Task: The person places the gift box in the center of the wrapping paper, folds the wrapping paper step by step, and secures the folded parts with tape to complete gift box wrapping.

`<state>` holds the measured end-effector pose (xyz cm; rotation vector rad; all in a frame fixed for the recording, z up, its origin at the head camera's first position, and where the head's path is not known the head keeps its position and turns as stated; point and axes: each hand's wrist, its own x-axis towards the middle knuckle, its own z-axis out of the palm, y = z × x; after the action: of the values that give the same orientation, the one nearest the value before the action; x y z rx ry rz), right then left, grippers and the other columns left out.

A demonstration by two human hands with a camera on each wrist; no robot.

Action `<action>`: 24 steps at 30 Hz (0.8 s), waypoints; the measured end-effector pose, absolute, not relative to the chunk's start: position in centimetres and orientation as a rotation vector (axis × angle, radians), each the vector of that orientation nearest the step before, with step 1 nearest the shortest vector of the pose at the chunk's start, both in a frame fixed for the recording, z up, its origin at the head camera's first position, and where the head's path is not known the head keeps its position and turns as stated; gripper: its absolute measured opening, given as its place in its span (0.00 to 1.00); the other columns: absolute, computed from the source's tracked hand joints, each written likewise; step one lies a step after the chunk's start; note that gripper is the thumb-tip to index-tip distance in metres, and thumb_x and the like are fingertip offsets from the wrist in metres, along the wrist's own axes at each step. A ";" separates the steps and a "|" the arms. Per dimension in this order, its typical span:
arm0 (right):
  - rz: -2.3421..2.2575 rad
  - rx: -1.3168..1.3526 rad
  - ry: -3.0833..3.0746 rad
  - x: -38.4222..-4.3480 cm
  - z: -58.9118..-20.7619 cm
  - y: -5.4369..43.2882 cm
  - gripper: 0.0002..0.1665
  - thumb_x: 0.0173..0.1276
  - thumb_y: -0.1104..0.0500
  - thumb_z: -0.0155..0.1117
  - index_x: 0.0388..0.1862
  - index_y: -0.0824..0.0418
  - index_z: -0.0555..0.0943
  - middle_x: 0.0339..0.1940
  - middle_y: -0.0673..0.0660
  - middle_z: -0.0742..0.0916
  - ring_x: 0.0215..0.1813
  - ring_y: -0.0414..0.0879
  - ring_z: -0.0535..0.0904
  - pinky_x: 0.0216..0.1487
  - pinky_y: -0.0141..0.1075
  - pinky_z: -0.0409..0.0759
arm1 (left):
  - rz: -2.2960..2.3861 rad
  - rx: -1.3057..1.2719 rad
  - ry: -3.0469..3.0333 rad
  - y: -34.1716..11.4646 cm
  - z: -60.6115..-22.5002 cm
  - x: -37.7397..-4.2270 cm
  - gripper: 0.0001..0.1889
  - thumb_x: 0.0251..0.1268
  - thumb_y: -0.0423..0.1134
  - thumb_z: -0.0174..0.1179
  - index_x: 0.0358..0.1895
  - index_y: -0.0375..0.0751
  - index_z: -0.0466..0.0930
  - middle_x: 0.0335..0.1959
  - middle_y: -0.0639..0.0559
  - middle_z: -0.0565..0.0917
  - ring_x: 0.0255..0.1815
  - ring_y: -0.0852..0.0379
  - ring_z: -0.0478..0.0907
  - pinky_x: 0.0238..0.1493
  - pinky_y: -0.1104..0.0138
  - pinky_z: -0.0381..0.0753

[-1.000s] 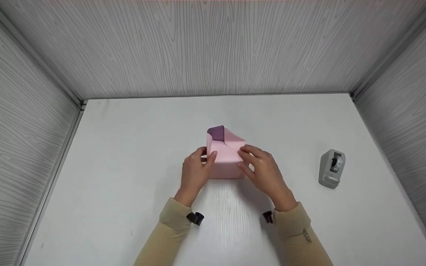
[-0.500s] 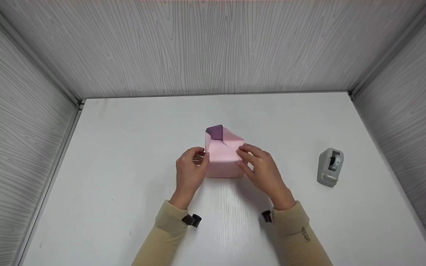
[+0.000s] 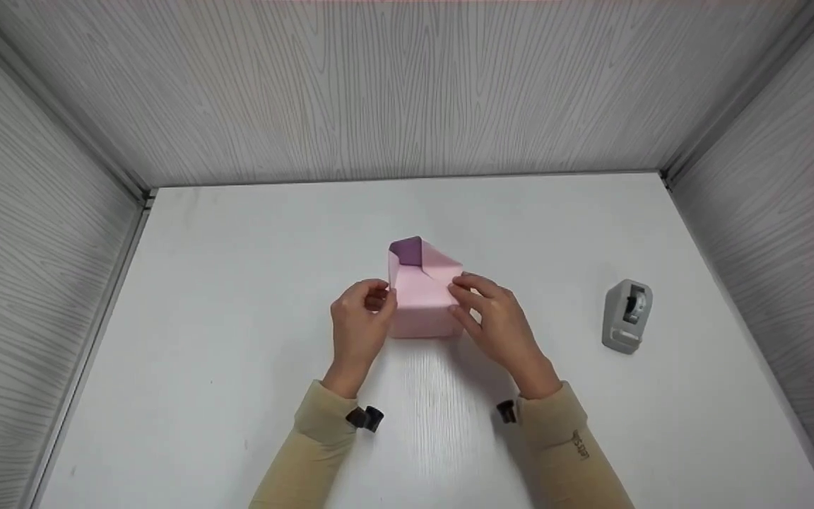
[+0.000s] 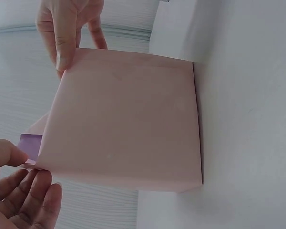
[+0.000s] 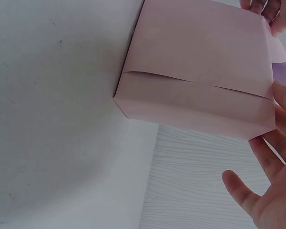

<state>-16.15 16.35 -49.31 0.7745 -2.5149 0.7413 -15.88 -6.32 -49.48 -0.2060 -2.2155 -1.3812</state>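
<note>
A pink paper box with a purple inside stands on the white table, its folded flaps raised at the far end. My left hand pinches the box's upper left edge; in the left wrist view its thumb and fingers meet at the corner beside the purple lining. At the upper right edge, my right hand holds the box with its thumb and fingertips. The right wrist view shows one right finger held away from the paper, and a slit-like seam across the pink side.
A grey tape dispenser with a roll in it stands on the right part of the white table. Wood-grained panels enclose the table at the back and both sides.
My left thumb has moved off the top of the box to its left edge, and the left hand has shifted slightly left. The right hand keeps its hold. The head view shifts a little.
</note>
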 end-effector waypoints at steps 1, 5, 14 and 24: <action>0.745 0.777 -2.512 -16.2 -49.3 16.3 0.18 0.66 0.58 0.69 0.53 0.65 0.85 0.55 0.58 0.83 0.61 0.52 0.77 0.55 0.53 0.76 | -1.376 -0.203 -2.220 -6.3 -49.5 -15.8 0.04 0.57 0.29 0.67 0.35 0.33 0.84 0.29 0.49 0.85 0.27 0.59 0.81 0.30 0.66 0.82; 0.768 0.798 -2.480 -16.3 -49.4 16.3 0.18 0.65 0.59 0.70 0.52 0.66 0.85 0.54 0.59 0.83 0.60 0.53 0.78 0.54 0.51 0.77 | -1.379 -0.190 -2.240 -6.4 -49.4 -15.7 0.05 0.55 0.28 0.68 0.35 0.33 0.84 0.29 0.48 0.85 0.27 0.58 0.81 0.30 0.66 0.82; 0.814 0.790 -2.473 -16.3 -49.4 16.3 0.18 0.66 0.60 0.70 0.53 0.66 0.84 0.55 0.60 0.83 0.59 0.54 0.78 0.55 0.51 0.77 | -1.343 -0.182 -2.277 -6.3 -49.5 -15.4 0.04 0.53 0.28 0.68 0.33 0.34 0.85 0.28 0.49 0.85 0.26 0.59 0.81 0.29 0.68 0.82; 0.849 0.774 -2.492 -16.2 -49.5 16.3 0.19 0.65 0.61 0.70 0.54 0.66 0.84 0.56 0.58 0.83 0.62 0.53 0.77 0.57 0.49 0.76 | -1.326 -0.153 -2.272 -6.2 -49.5 -15.2 0.03 0.54 0.29 0.66 0.32 0.34 0.86 0.27 0.49 0.85 0.25 0.60 0.81 0.28 0.68 0.81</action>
<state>-16.18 16.26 -49.48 0.7744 -2.4917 0.8491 -15.25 -6.23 -49.54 -0.1528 -2.2722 -1.3259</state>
